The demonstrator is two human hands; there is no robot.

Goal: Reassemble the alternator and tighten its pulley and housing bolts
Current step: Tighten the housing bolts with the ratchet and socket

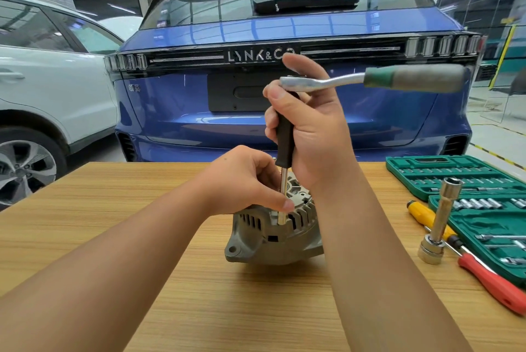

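Observation:
The grey alternator [264,240] stands on the wooden table [142,209], its finned housing facing me. A black-handled socket driver [284,141] stands upright, with its steel shaft and socket seated on a bolt at the housing's top edge. My right hand [310,129] grips the black handle. On the handle's top sits a ratchet wrench [375,80] with a green and grey grip that points right. My left hand [250,181] rests on the alternator and pinches the steel shaft just above the socket. The pulley is not in sight.
An open green socket set case [461,178] lies at the table's right. Beside it stand a long extension on a large socket [439,221], a yellow-handled screwdriver [424,212] and a red-handled one [495,283]. A blue car [284,112] and a white car [51,90] stand behind the table.

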